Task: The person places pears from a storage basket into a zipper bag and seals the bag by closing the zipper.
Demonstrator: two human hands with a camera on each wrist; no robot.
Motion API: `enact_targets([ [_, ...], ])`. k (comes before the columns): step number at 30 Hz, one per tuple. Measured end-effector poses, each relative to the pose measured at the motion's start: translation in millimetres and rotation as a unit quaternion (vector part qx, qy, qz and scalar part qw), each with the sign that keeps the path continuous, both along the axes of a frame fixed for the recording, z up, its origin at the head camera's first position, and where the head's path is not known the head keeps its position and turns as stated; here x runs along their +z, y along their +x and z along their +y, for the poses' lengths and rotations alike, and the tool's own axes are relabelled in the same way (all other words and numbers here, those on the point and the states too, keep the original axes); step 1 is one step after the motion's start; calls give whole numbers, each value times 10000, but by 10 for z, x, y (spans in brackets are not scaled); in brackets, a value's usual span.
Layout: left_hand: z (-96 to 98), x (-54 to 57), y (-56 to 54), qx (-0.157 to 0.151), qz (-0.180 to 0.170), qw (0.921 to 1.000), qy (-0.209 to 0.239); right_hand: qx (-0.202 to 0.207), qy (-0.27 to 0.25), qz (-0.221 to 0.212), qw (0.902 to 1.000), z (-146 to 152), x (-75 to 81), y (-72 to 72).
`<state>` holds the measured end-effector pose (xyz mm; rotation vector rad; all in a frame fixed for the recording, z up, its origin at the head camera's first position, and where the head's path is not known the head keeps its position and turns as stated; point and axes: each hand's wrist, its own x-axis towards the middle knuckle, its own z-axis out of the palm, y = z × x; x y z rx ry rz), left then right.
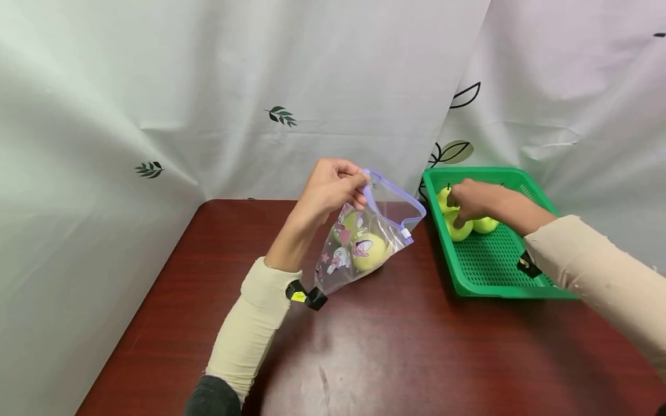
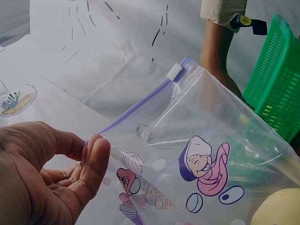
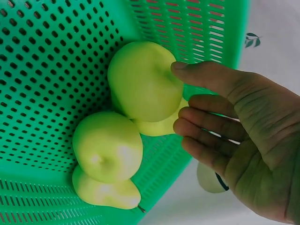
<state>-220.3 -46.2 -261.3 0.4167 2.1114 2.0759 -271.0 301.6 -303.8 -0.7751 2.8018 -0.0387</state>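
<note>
My left hand (image 1: 335, 188) pinches the purple rim of a clear zip bag (image 1: 333, 278) between thumb and fingers, holding it up by one corner of its mouth. Cartoon prints and a white slider (image 2: 175, 72) show on the bag, whose mouth gapes toward the right. Yellow-green pears (image 1: 369, 252) sit low inside it. Over in the green basket (image 1: 510, 290), my right hand (image 1: 470, 197) reaches down among several pears. Its thumb tip lies at the side of one pear (image 3: 143, 79), while the other fingers are loosely bent beside that fruit.
Beneath the bag and basket is a dark red-brown table (image 1: 416, 346). White curtains (image 1: 218, 86) with leaf prints hang behind and at the left. The basket stands at the table's right, close to the curtain, its walls perforated. Small cameras (image 1: 307, 294) are strapped to both wrists.
</note>
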Motion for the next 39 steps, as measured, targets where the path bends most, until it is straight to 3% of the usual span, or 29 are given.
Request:
enact_targets([
  [13, -29, -13, 13, 50, -51, 10000, 27, 57, 227, -134, 9996, -70, -106, -43],
  [39, 2, -25, 12, 72, -19, 10000, 37, -95, 448, -356, 9983, -70, -128, -74],
])
